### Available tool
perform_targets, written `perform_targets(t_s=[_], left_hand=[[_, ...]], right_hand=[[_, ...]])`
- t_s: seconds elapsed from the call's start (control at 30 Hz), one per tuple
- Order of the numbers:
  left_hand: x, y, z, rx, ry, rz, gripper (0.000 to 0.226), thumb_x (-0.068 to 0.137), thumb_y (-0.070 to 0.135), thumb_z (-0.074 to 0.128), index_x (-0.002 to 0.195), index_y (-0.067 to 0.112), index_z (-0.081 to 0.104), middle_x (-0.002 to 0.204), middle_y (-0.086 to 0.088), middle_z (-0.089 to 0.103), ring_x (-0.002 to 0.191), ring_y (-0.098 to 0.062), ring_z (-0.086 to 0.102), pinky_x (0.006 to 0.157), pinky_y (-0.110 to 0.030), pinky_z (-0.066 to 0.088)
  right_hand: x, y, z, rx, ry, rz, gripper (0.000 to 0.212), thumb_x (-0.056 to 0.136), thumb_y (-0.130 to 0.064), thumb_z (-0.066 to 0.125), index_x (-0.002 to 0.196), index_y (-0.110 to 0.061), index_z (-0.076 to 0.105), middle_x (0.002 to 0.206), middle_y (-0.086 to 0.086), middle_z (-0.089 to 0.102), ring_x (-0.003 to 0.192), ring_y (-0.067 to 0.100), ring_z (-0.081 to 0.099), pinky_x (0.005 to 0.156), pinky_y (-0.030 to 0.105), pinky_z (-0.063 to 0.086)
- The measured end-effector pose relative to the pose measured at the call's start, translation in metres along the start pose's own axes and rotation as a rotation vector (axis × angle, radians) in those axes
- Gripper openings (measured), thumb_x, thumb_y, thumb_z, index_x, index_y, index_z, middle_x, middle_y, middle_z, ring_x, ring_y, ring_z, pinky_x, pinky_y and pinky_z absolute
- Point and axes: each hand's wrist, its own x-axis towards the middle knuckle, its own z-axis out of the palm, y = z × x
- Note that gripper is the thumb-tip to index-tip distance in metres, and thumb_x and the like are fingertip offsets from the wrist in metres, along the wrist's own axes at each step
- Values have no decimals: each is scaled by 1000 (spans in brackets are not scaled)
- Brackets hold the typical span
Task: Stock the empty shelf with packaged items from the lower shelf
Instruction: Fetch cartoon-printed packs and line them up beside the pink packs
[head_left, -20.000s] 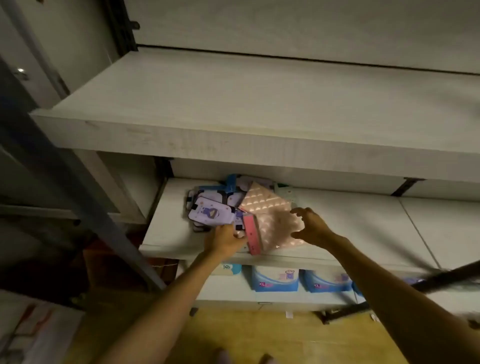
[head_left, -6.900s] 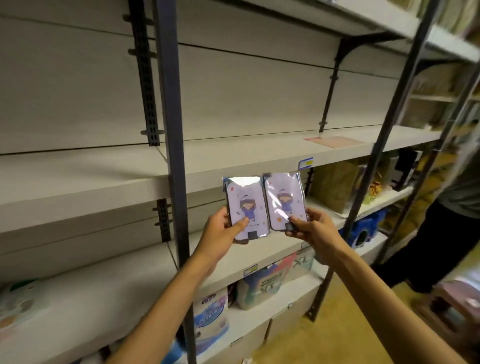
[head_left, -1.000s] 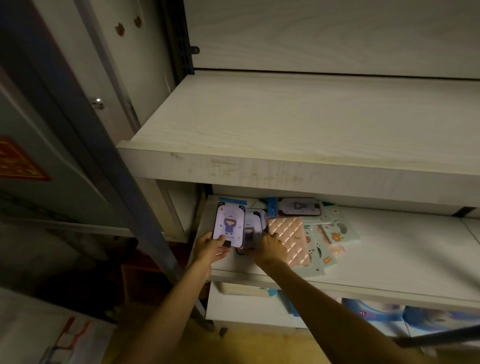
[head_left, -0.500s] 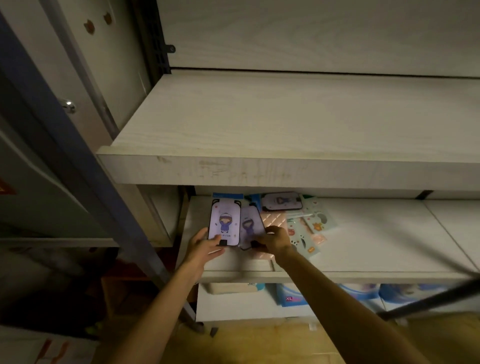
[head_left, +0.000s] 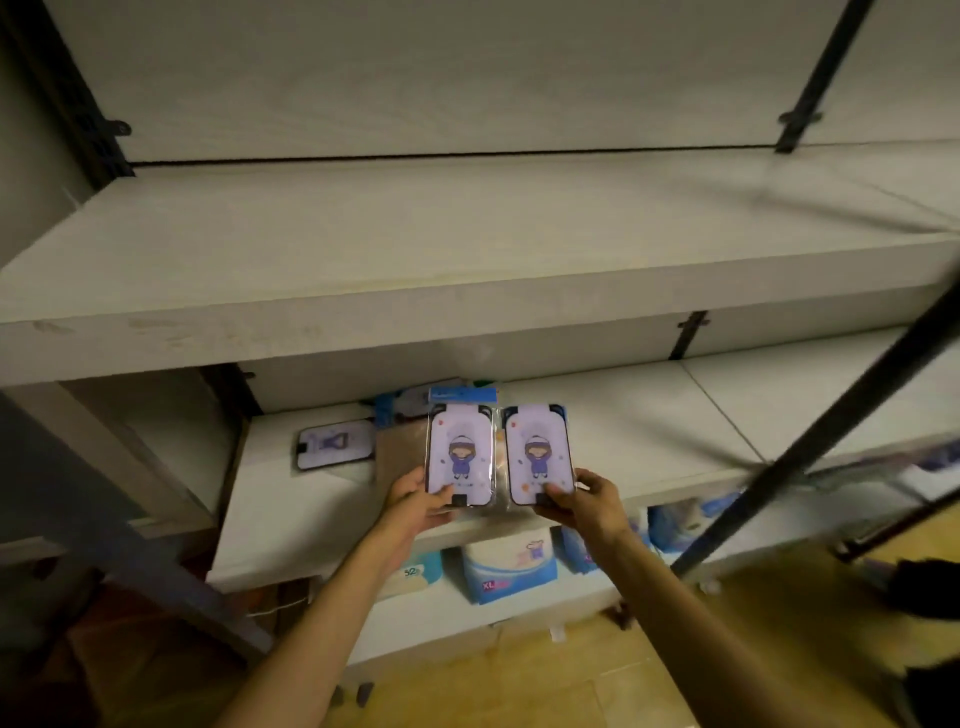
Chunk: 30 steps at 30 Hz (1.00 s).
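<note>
Half a second ago the two packaged phone cases were held low over the lower shelf (head_left: 649, 431), overlapping, the right one tilted and partly behind the left. Now they are raised clear of the pile and held side by side, upright, faces toward the camera: the left hand (head_left: 415, 499) grips the bottom of the left phone case (head_left: 460, 454), and the right hand (head_left: 592, 501) grips the bottom of the right phone case (head_left: 537, 454). The hands have moved apart. The view has swung right and back, so more of the empty shelf (head_left: 467, 244) shows, and a third phone case (head_left: 335, 444) now lies uncovered to the left on the lower shelf.
</note>
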Motion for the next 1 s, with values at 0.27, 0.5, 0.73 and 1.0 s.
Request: perform_targets(t_s=[0.27, 0.5, 0.73, 1.0], left_hand=[[-40, -43, 156, 56, -59, -3, 26, 92, -3, 63, 113, 11, 66, 106, -9, 75, 93, -26, 70, 74, -31, 60], [-65, -77, 295, 91, -162, 5, 27, 92, -1, 63, 116, 13, 66, 109, -7, 76, 91, -20, 73, 69, -28, 58], [-85, -87, 417, 139, -313, 42, 30, 94, 2, 63, 120, 15, 63, 109, -5, 76, 94, -21, 74, 77, -34, 59], [-81, -55, 559, 146, -456, 150, 30, 93, 2, 63, 119, 16, 62, 110, -9, 75, 99, -32, 71, 73, -32, 60]], right_hand=[[-36, -17, -159, -21, 75, -50, 28, 88, 1, 67, 115, 4, 61, 107, 23, 72, 93, 36, 73, 84, 49, 60], [-72, -43, -301, 5, 187, -136, 25, 88, 6, 64, 113, 10, 62, 87, 20, 73, 73, 29, 73, 67, 38, 62], [-107, -93, -407, 115, 277, -243, 19, 88, 5, 65, 106, 3, 64, 92, 24, 72, 71, 32, 71, 66, 35, 63], [-104, -165, -508, 216, 344, -386, 35, 89, 4, 64, 124, 1, 59, 108, 20, 73, 87, 34, 74, 67, 33, 61]])
